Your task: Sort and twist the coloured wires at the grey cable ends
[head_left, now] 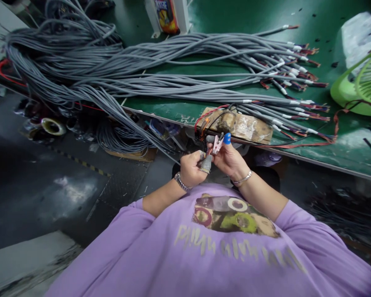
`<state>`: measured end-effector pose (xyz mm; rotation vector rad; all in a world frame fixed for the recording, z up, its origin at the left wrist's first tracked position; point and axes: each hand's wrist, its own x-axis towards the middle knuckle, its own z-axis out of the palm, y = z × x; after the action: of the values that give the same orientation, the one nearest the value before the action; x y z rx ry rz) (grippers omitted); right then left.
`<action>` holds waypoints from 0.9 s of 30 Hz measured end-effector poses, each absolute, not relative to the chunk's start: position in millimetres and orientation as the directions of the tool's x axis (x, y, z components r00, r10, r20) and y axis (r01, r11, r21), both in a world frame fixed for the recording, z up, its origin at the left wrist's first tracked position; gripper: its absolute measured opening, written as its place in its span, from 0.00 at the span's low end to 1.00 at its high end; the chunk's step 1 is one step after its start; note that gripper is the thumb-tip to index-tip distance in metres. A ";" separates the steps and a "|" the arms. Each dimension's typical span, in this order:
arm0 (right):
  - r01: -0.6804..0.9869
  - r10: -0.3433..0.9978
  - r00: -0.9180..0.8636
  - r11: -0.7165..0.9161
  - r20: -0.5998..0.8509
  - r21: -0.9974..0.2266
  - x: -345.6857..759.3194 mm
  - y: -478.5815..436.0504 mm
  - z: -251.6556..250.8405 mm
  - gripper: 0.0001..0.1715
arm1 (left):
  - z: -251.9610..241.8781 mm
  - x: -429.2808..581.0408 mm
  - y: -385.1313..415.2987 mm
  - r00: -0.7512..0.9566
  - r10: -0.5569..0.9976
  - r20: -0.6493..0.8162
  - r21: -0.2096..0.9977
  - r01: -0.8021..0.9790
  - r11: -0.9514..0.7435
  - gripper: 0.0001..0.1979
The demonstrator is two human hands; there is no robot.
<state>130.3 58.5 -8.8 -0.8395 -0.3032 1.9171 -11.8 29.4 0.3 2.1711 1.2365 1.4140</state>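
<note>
My left hand [192,168] is closed in front of my body, with a watch on its wrist. It grips a grey cable whose thin coloured wires [209,151] stick out between my hands. Grey covering shows on the left thumb and finger. My right hand [230,161] pinches a small pale pink clip-like tool [217,144] beside these wires. A blue finger cot [227,138] covers a tip of this hand. Whether the tool's jaws touch a wire, I cannot tell. Just beyond sits a worn wooden block [247,127] at the bench edge.
Many grey cables [173,51] lie along the green bench [235,16], their stripped ends to the right. A green fan [346,88] and a clear plastic bag [361,37] are at the right. A snack packet [167,16] stands at the back. Coiled cable [120,138] sits beneath the bench.
</note>
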 end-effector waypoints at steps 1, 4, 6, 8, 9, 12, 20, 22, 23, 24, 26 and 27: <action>-0.706 0.864 -0.254 -0.473 -0.435 -0.526 129.2 58.8 -8.1 0.26 | -0.6 -11.5 29.3 0.158 0.772 0.616 0.617 0.512 -0.598 0.11; -0.738 0.871 -0.207 -0.438 -0.446 -0.513 126.5 58.7 -6.1 0.24 | -4.6 -11.0 29.2 0.172 0.762 0.625 0.596 0.525 -0.607 0.11; -0.745 0.878 -0.194 -0.423 -0.438 -0.516 125.3 58.3 -5.2 0.23 | -7.3 -10.7 29.0 0.189 0.754 0.629 0.584 0.526 -0.619 0.10; -0.746 0.881 -0.190 -0.416 -0.433 -0.521 124.4 58.0 -5.2 0.23 | -8.9 -10.3 28.7 0.197 0.750 0.632 0.582 0.518 -0.627 0.09; -0.745 0.882 -0.190 -0.416 -0.432 -0.521 124.2 57.9 -5.7 0.23 | -9.1 -10.1 28.6 0.195 0.749 0.633 0.585 0.514 -0.628 0.09; -0.748 0.883 -0.196 -0.416 -0.426 -0.517 124.5 57.6 -9.6 0.24 | -8.2 -10.1 28.5 0.183 0.757 0.627 0.607 0.494 -0.622 0.10; -0.657 0.857 -0.408 -0.514 -0.314 -0.552 138.1 47.1 -22.5 0.33 | -4.2 -15.5 17.8 0.086 0.973 0.213 0.952 0.208 -0.226 0.15; -0.598 0.823 -0.483 -0.559 -0.299 -0.574 141.7 41.2 -23.1 0.33 | -3.8 -17.6 14.1 0.051 0.998 0.044 0.996 0.080 -0.048 0.18; -0.569 0.807 -0.513 -0.575 -0.294 -0.588 142.9 38.4 -22.9 0.32 | -3.7 -18.6 12.7 0.034 0.999 -0.019 0.999 0.036 0.017 0.19; -0.545 0.796 -0.530 -0.583 -0.292 -0.603 143.6 35.9 -22.3 0.30 | -3.9 -19.7 11.6 0.020 0.998 -0.067 0.998 0.002 0.067 0.20; -0.512 0.794 -0.531 -0.578 -0.295 -0.635 143.4 32.2 -20.1 0.27 | -5.0 -21.6 10.3 0.003 0.992 -0.127 0.991 -0.045 0.127 0.20; -0.502 0.800 -0.519 -0.570 -0.301 -0.651 142.7 31.2 -18.5 0.25 | -5.9 -22.3 9.9 0.002 0.989 -0.147 0.987 -0.060 0.147 0.20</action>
<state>142.7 31.2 -18.5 -0.7564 -0.6373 2.1209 -22.3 9.9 -5.9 1.0557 1.2324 1.1297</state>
